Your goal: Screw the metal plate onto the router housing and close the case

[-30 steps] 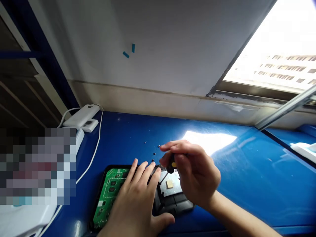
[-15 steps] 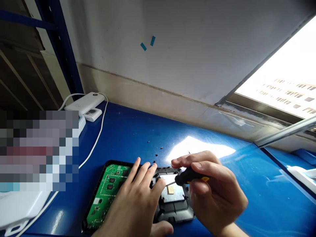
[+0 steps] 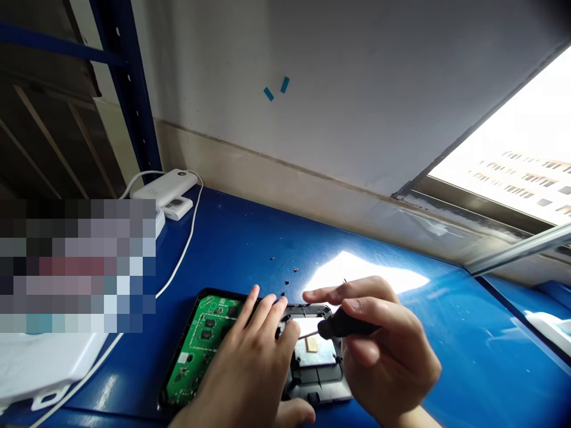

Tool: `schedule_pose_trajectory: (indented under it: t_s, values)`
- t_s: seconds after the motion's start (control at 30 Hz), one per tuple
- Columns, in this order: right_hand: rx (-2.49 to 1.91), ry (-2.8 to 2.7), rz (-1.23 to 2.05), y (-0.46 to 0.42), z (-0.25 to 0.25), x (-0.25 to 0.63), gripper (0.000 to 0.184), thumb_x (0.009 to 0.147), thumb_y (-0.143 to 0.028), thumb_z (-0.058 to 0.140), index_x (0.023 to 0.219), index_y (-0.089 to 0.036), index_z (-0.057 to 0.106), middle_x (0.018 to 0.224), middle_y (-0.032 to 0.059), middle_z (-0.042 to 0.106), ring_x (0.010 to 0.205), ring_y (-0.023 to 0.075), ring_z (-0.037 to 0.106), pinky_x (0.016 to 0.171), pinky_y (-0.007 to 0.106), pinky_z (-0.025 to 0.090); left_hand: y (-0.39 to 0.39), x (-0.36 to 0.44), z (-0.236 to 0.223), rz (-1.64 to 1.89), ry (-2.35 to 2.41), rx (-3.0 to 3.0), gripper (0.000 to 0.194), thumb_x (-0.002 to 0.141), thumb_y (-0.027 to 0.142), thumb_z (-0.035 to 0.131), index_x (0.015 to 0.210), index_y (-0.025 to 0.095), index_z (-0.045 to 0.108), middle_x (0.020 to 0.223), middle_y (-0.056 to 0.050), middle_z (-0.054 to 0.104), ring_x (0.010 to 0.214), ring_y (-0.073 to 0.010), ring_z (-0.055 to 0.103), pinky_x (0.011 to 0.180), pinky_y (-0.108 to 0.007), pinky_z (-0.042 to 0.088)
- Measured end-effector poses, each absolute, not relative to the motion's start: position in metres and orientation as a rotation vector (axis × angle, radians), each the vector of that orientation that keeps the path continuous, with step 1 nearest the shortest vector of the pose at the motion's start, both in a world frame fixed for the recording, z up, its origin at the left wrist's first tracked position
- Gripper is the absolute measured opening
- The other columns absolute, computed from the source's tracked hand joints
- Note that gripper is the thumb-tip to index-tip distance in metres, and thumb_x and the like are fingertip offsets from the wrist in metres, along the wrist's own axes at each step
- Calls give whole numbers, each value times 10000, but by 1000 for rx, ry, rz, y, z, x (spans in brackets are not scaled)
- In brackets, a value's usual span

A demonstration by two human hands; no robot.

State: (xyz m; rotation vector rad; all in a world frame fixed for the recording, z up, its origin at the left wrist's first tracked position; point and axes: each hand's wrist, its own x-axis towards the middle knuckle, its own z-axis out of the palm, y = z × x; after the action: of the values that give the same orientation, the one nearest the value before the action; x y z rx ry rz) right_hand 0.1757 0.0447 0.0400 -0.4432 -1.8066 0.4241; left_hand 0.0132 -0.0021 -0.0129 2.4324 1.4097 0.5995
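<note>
A black plastic housing (image 3: 319,386) lies on the blue table, with a green circuit board (image 3: 203,333) in its left part. Its right part carries a silvery metal plate (image 3: 319,356) with a small tan pad (image 3: 311,344) on it. My left hand (image 3: 256,351) rests palm down across the middle of the housing, fingers spread. A dark-handled screwdriver (image 3: 348,326) is held in my right hand (image 3: 392,345). The screwdriver's thin shaft points left towards my left index finger, and its tip is hidden there.
Several small dark screws (image 3: 287,283) are scattered beyond the housing. White devices (image 3: 160,184) and a white cable (image 3: 182,252) are at the left, beside a blurred-out patch. A wall and a bright window (image 3: 526,148) border the table. Another white object (image 3: 551,330) lies far right.
The whole view has shifted slightly, so the scene sits a little further right. My right hand has turned the screwdriver handle slightly; my left hand stays spread on the housing.
</note>
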Motion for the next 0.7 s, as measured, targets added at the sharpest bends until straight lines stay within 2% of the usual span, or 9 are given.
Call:
schedule_pose_trajectory:
  t_s: [0.1, 0.2, 0.33, 0.43, 0.53, 0.6, 0.63, 0.7]
  values:
    - [-479, -1757, 374, 43, 38, 175, 250, 1010, -209, 665, 1251, -241, 725, 1013, 65, 789, 907, 229, 791, 701, 382, 694, -3, 12, -12, 584, 1413, 2435, 763, 734, 705, 808, 1227, 133, 695, 1482, -272, 617, 1431, -470, 518, 1200, -710, 320]
    - [-525, -1732, 493, 37, 36, 173, 365, 1044, -102, 513, 1320, -271, 684, 1214, 72, 783, 1027, 236, 788, 748, 402, 714, -4, 10, -14, 598, 1398, 2473, 813, 722, 719, 818, 1268, 132, 684, 1492, -276, 603, 1432, -480, 507, 1180, -708, 356]
    - [-541, -1756, 623, 36, 35, 172, 380, 1086, -132, 390, 1328, -289, 638, 1380, 81, 714, 1085, 234, 782, 797, 420, 714, -6, 8, -19, 655, 1413, 2560, 811, 682, 663, 878, 1271, 143, 673, 1486, -276, 609, 1414, -493, 525, 1140, -703, 428]
    - [-517, -1783, 560, 42, 39, 174, 310, 1109, -230, 413, 1299, -271, 654, 1296, 100, 731, 1070, 237, 776, 817, 437, 704, -5, 10, -19, 656, 1421, 2602, 790, 631, 593, 935, 1224, 129, 694, 1455, -290, 629, 1379, -510, 557, 1116, -714, 449]
    - [-511, -1835, 327, 44, 47, 175, 287, 1019, -423, 641, 1218, -237, 731, 1051, 100, 719, 951, 233, 761, 731, 391, 694, -3, 13, -10, 564, 1430, 2561, 776, 639, 545, 934, 1236, 101, 711, 1430, -301, 642, 1358, -520, 573, 1105, -734, 437]
    - [-524, -1844, 206, 40, 53, 175, 261, 951, -352, 757, 1181, -229, 759, 952, 75, 704, 885, 208, 745, 698, 355, 681, -1, 14, -2, 487, 1437, 2508, 783, 656, 540, 914, 1269, 97, 711, 1451, -292, 628, 1384, -511, 549, 1129, -737, 397]
    - [-533, -1846, 186, 37, 55, 175, 243, 944, -256, 769, 1186, -227, 760, 944, 69, 715, 871, 195, 743, 696, 337, 678, 0, 14, 2, 457, 1438, 2487, 786, 669, 544, 902, 1285, 96, 708, 1466, -287, 616, 1402, -504, 532, 1141, -734, 379]
    - [-555, -1852, 202, 30, 57, 174, 325, 936, -77, 724, 1227, -220, 744, 990, 71, 752, 876, 178, 756, 705, 310, 679, 0, 14, 9, 396, 1444, 2454, 786, 691, 545, 884, 1307, 91, 703, 1490, -289, 591, 1429, -499, 498, 1144, -727, 373]
